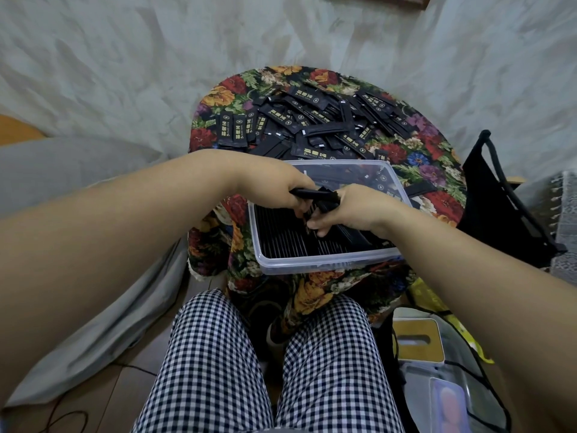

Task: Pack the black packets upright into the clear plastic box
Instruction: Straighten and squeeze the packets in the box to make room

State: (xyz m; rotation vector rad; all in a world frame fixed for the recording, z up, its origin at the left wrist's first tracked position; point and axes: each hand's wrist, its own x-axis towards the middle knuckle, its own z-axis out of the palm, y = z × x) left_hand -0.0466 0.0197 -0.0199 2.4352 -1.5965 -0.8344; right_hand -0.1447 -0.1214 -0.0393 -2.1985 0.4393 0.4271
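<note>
A clear plastic box (pixel 324 264) sits on the near edge of a small round table. Rows of black packets (pixel 293 242) stand upright inside its near half. Over the middle of the box, my left hand (pixel 278 185) grips a bunch of black packets (pixel 315 193), and my right hand (pixel 346 207) holds the same bunch from the right, its fingers curled down among the standing rows. A loose pile of black packets (pixel 315 120) with gold print covers the far part of the table.
The table wears a floral cloth (pixel 437 170). A black bag (pixel 496 195) stands at its right. Clear containers and a yellow bag (pixel 437 348) lie on the floor at lower right. Grey fabric (pixel 78 170) lies at left. My checked trouser legs (pixel 265 370) are below.
</note>
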